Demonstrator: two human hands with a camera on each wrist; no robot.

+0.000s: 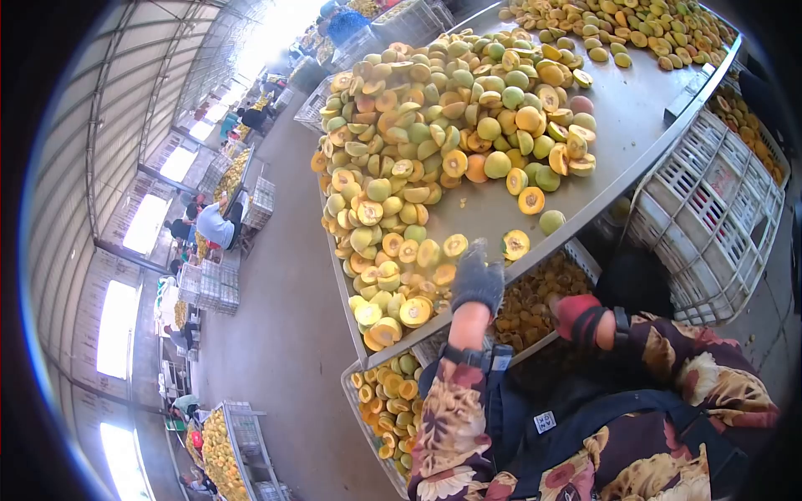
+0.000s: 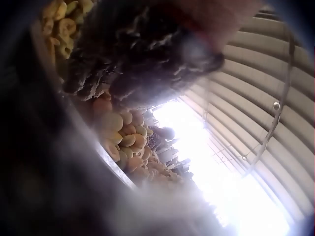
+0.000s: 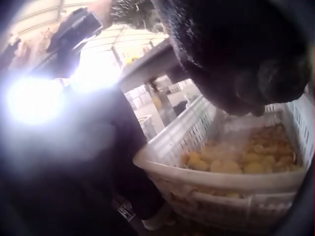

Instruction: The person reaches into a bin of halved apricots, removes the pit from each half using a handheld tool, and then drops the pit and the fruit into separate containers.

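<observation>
In the head view my left hand [image 1: 478,282], in a dark grey glove, reaches over the metal table's near edge with its fingers extended beside halved yellow-green fruit [image 1: 415,312]. Nothing shows in its grasp. The left wrist view has the glove [image 2: 142,54] close up, with fruit [image 2: 129,140] beyond it. My right hand [image 1: 578,319], in a red and dark glove, is over a crate of fruit pieces [image 1: 535,302] below the table edge. In the right wrist view this hand [image 3: 236,59] hangs above the white crate [image 3: 216,179]; its fingertips are too dark to tell whether they hold anything.
A large heap of whole and halved fruit [image 1: 434,108] covers much of the table [image 1: 618,125]. An upended white crate [image 1: 710,217] stands at the right, and a filled crate [image 1: 388,409] below the table's near corner. People [image 1: 219,224] work at other tables across the aisle [image 1: 284,317].
</observation>
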